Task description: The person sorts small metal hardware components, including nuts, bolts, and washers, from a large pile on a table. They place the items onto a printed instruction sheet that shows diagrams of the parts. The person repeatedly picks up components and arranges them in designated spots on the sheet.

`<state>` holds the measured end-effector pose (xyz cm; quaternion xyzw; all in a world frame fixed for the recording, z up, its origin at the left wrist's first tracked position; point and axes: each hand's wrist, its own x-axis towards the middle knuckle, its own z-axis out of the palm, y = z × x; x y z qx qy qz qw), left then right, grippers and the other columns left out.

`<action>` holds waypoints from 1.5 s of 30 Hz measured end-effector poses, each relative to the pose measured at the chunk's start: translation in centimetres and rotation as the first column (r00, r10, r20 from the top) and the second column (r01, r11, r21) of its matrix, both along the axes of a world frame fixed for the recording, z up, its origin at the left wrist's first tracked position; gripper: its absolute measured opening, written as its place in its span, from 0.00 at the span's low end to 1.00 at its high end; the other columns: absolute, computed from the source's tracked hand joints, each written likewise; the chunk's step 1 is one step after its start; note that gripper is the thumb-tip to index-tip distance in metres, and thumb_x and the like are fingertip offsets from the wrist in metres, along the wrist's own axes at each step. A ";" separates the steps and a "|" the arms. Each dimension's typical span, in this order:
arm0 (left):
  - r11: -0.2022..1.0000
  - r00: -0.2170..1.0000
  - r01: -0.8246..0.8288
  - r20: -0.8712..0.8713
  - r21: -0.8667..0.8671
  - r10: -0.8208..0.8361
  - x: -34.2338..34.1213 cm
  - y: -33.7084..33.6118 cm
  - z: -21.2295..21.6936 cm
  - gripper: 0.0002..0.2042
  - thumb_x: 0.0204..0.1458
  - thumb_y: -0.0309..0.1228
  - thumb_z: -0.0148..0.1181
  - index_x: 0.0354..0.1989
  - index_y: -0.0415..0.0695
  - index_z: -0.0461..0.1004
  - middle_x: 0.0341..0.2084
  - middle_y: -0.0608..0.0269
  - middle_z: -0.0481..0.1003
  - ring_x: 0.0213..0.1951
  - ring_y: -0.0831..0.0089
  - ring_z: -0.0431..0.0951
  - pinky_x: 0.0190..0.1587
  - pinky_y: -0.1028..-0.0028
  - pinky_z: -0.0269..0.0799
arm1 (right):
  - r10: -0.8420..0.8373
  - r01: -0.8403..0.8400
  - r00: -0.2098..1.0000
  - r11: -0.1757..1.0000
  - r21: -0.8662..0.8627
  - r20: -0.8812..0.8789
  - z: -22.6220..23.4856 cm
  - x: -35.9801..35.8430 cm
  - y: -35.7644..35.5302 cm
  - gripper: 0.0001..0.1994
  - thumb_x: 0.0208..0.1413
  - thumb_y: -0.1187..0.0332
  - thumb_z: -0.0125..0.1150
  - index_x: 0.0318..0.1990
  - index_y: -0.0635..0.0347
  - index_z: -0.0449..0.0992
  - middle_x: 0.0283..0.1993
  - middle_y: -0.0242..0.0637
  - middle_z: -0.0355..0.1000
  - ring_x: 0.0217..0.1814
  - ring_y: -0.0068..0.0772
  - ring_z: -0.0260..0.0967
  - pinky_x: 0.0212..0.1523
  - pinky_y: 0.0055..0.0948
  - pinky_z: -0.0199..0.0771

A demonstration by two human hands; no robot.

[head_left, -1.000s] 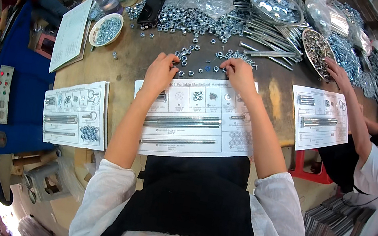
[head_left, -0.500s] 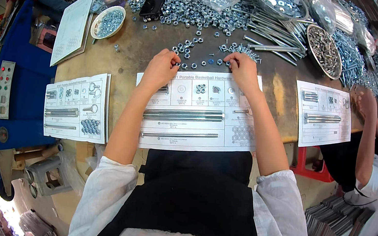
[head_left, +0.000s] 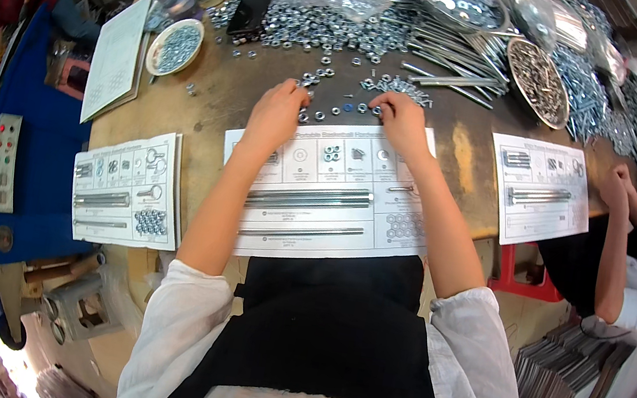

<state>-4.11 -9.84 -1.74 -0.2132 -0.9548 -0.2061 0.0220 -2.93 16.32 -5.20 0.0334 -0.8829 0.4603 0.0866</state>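
Observation:
My left hand [head_left: 275, 113] and my right hand [head_left: 402, 122] both rest fingers-down at the far edge of a white printed sorting sheet [head_left: 325, 192] on the wooden table [head_left: 209, 102]. Their fingertips touch small loose nuts and washers [head_left: 331, 106] lying between the hands, just beyond the sheet. Long threaded rods [head_left: 309, 197] lie across the sheet's middle, and a cluster of nuts [head_left: 400, 226] sits at its right. Whether a nut is pinched in either hand is hidden by the fingers.
A big heap of nuts [head_left: 321, 26] and long bolts [head_left: 448, 61] covers the far table, with metal bowls [head_left: 537, 81], a small plate of nuts [head_left: 174, 45] and a black phone [head_left: 250, 7]. Another sheet [head_left: 127, 189] lies left. A co-worker's hand [head_left: 612, 186] rests by a sheet [head_left: 541, 188] at right.
Both hands have stayed at the sheet's far edge, fingers shifting slightly among the loose nuts. The co-worker's arm at right has drawn back from the far bowls to the table edge.

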 end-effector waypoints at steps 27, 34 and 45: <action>0.944 0.978 0.123 0.122 0.307 -0.167 5.3 4.5 4.8 0.10 0.51 0.33 0.67 0.43 0.54 0.81 0.33 0.66 0.75 0.29 0.70 0.79 0.35 0.69 0.76 | 0.141 -0.137 0.989 0.986 -0.092 0.045 6.8 7.0 4.0 0.12 0.50 0.73 0.72 0.43 0.55 0.83 0.35 0.32 0.75 0.33 0.22 0.70 0.35 0.22 0.72; 0.887 0.900 0.371 0.128 0.275 -0.416 15.7 12.7 1.7 0.09 0.52 0.31 0.65 0.42 0.54 0.80 0.32 0.65 0.72 0.32 0.64 0.79 0.33 0.66 0.75 | 0.087 -0.082 0.968 0.996 -0.028 0.238 7.4 17.5 8.7 0.13 0.48 0.77 0.71 0.42 0.55 0.83 0.33 0.31 0.72 0.32 0.24 0.70 0.35 0.24 0.72; 0.903 0.922 0.333 0.105 0.272 -0.372 18.3 13.3 0.6 0.16 0.51 0.31 0.69 0.47 0.47 0.74 0.35 0.64 0.70 0.32 0.64 0.79 0.30 0.67 0.75 | 0.143 -0.154 0.965 0.987 0.037 0.218 5.4 20.8 8.3 0.11 0.49 0.74 0.71 0.42 0.57 0.81 0.38 0.35 0.72 0.36 0.35 0.73 0.37 0.31 0.74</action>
